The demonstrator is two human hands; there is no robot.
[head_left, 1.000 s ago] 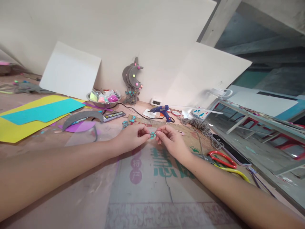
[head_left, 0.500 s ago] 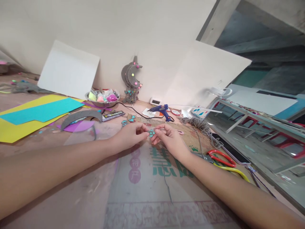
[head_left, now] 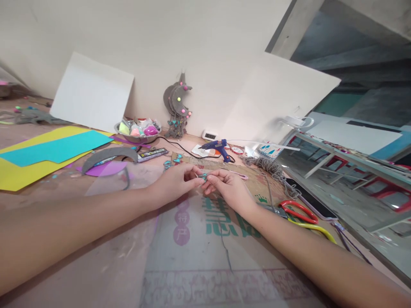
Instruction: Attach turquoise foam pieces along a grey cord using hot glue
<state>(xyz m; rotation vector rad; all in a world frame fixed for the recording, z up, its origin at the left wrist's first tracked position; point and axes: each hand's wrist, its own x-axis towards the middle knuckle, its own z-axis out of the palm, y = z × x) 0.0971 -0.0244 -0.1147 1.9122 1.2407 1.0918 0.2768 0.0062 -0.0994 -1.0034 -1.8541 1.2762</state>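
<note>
Between my fingertips is a small teal flower-shaped piece (head_left: 203, 176), now tilted so that little of its face shows. My left hand (head_left: 180, 182) pinches it from the left, thumb and fingers together. From the other side my right hand (head_left: 226, 186) grips it between thumb and forefinger, the other fingers curled beneath. Both hands hover over a printed cardboard sheet (head_left: 192, 256) with clear plastic over it. Beyond my left hand lie several similar teal pieces (head_left: 167, 164). A grey strand (head_left: 226, 248) rests on the sheet below my hands.
A blue glue gun (head_left: 218, 147) lies behind my hands. To the right are a grey yarn bundle (head_left: 269, 170), scissors (head_left: 300, 212) and a phone (head_left: 310, 199). Coloured foam sheets (head_left: 61, 147) and a bowl (head_left: 138, 139) stand left; a moon ornament (head_left: 176, 102) hangs on the wall.
The teal flower has turned from facing me to lying more edge-on between my fingers. Both hands stay in nearly the same place.
</note>
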